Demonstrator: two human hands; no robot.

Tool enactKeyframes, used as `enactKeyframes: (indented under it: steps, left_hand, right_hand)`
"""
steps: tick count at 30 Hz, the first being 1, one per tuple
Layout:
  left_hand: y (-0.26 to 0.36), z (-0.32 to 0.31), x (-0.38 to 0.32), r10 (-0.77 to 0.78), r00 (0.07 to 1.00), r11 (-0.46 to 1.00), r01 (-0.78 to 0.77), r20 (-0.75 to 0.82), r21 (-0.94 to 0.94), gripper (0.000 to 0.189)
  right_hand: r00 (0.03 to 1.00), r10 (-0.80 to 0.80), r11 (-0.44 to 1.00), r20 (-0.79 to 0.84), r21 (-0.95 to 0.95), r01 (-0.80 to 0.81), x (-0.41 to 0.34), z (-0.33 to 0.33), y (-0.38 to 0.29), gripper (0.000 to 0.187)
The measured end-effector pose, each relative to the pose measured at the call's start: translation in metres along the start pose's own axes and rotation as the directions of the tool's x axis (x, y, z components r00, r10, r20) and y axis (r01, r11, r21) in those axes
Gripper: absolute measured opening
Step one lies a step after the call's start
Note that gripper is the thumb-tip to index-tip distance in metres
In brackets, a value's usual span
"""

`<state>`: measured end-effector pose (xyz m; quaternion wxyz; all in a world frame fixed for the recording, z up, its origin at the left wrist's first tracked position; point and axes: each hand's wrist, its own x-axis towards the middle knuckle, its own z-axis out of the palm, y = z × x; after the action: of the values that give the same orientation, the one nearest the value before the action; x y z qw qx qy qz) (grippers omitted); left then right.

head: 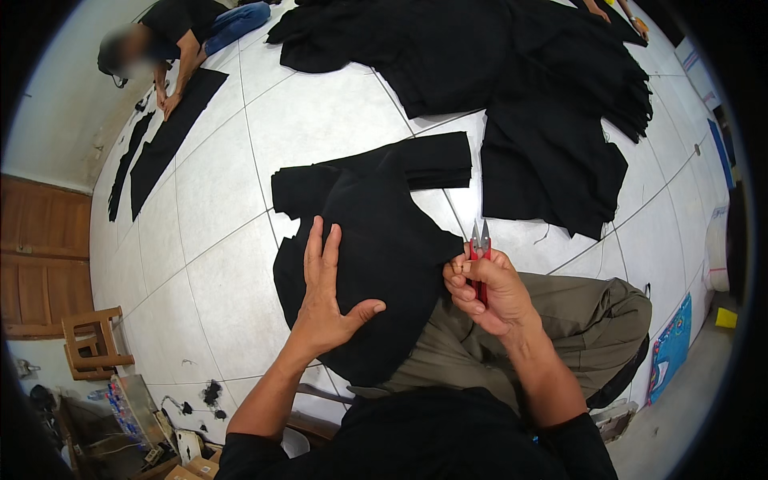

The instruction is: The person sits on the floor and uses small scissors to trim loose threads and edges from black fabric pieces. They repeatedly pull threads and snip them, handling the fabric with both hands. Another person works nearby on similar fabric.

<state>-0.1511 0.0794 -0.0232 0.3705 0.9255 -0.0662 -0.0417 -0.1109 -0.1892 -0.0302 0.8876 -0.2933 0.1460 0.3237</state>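
Before me a cut piece of black fabric [372,264] hangs over my lap and onto the floor. My left hand [327,300] lies on it with the fingers spread and nothing gripped. In my right hand [495,288] I hold red-handled thread snips [481,246], their two pointed blades apart and directed away from me. That hand is close to the fabric's right-hand point; whether its fingertips also pinch the edge I cannot tell. Under the fabric's far end lies a folded stack of black cloth [441,162].
Large black cloth [444,54] spreads across the tiled floor [216,240] ahead. At the far left a person [186,48] leans over a black fabric strip [174,138]. Another person's hands [639,27] show at the upper right. A brown stool [96,345] stands left.
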Motion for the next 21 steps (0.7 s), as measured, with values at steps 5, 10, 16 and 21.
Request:
enactKeyframes:
  steps: [5,10,16,21]
  left_hand:
    - [-0.001,-0.001,0.0,0.003,1.0,0.999,-0.003,0.001,0.038,0.124]
    - [0.009,-0.008,0.006,0.104,0.994,0.99,-0.1,-0.028,0.104,0.114]
    - [0.029,-0.007,0.042,0.336,0.937,0.856,-0.345,0.093,0.385,0.081]
    - [0.038,-0.006,0.05,0.318,0.937,0.801,-0.349,0.148,0.486,0.079]
  right_hand:
    - [0.991,-0.019,0.979,0.135,0.205,-0.009,0.003,0.0,0.008,0.008]
    - [0.932,-0.362,0.778,0.033,-0.54,0.321,-0.008,0.009,0.005,0.005]
    - [0.643,-0.59,0.121,0.489,-0.733,0.669,-0.011,0.025,0.013,0.014]
    - [0.864,-0.347,0.358,0.365,-0.8,0.482,0.001,0.022,0.013,0.008]
